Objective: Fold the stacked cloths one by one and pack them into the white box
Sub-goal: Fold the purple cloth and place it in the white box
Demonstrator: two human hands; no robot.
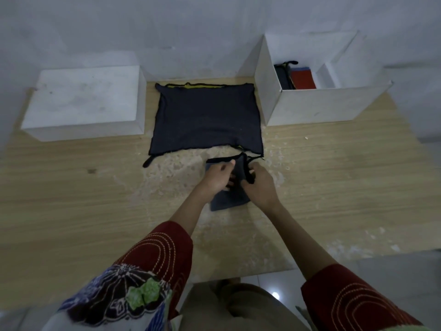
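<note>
At the far left of the table (71, 199) sits a plain white block (83, 101), shut or upside down and taking no part in the work, so it looks parked out of the way. Next to it, in the middle, lies the stack of cloths (205, 118), spread flat with a dark one on top and a yellow edge showing beneath. Laid open like this, the top piece can be drawn off alone. Just in front of the stack, close to the person, is the folded cloth (229, 194), dark blue and already reduced to a small rectangle. The left hand (219, 175) curls its fingers onto the fold, likely to pin it and keep it from springing open. The right hand (260, 185) pinches the loose black hem at the cloth's right edge, probably tucking it in. To the right stands the open white box (310, 108), just beside the stack for a short carry. Dark, red and blue packed cloths (296, 78) stand on edge against its left wall, leaving room beside them.
</note>
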